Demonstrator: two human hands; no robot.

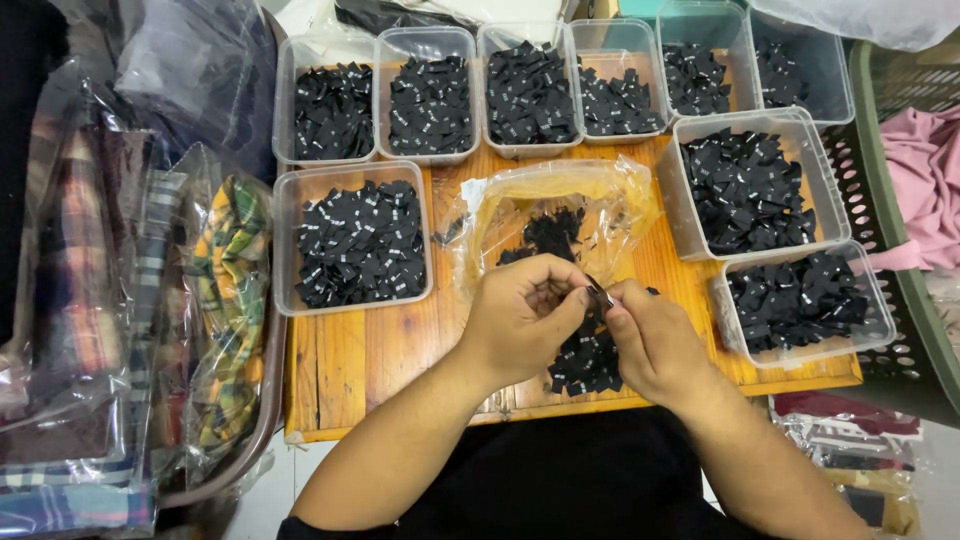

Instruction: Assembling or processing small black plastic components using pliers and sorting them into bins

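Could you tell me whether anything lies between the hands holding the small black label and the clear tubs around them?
Nothing visible blocks the way. The left hand and right hand pinch a black label above the loose pile; bare wooden table lies toward the nearest tub. Only the crumpled plastic bag sits before the far row.

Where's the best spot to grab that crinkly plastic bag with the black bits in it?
Probably the clear plastic bag is best pinched at its open, rumpled top rim, coming from above. That edge stands up loose and empty, while the black labels weigh down the bottom on the wooden table.
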